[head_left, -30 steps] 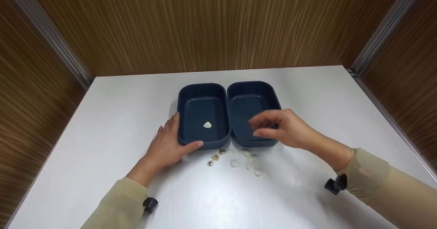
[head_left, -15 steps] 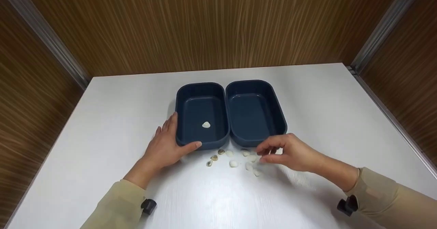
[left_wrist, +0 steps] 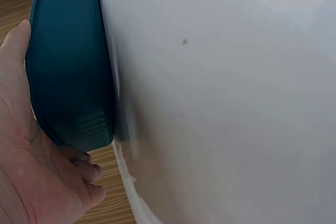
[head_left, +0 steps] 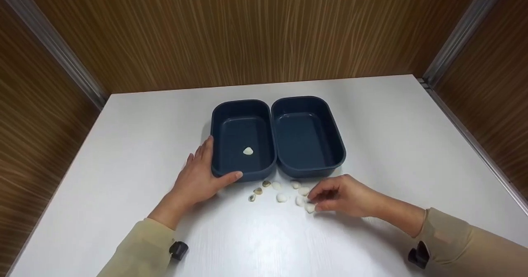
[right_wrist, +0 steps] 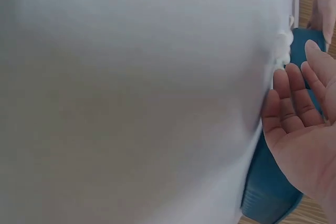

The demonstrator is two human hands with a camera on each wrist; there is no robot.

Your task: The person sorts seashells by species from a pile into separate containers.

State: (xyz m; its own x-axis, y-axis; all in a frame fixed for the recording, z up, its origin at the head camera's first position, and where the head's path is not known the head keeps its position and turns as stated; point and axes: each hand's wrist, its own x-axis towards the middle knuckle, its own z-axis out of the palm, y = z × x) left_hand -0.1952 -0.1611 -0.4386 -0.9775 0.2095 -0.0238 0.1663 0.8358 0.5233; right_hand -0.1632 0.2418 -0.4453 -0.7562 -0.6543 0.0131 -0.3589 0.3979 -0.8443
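Observation:
Two dark blue rectangular containers stand side by side. My left hand [head_left: 196, 182] rests against the front left corner of the left container [head_left: 255, 176], its fingers along the left side and its thumb over the front rim. A white seashell [head_left: 248, 151] lies inside that container. My right hand [head_left: 344, 196] is low over the table in front of the right container [head_left: 313, 172], thumb and fingers apart. Its fingertips are right at the nearest white seashells [head_left: 310, 208]. In the right wrist view, the right hand's fingers [right_wrist: 302, 98] are loosely bent with nothing in the palm.
Several more white seashells [head_left: 281, 197] lie loose in front of the containers. Left of them are a few brownish seashells [head_left: 258, 191]. The white table [head_left: 136, 136] is bordered by wood-grain panels [head_left: 264, 33] at the back and sides.
My right hand has moved from over the right container down and toward me, to the white seashells on the table. The left hand stays at its container.

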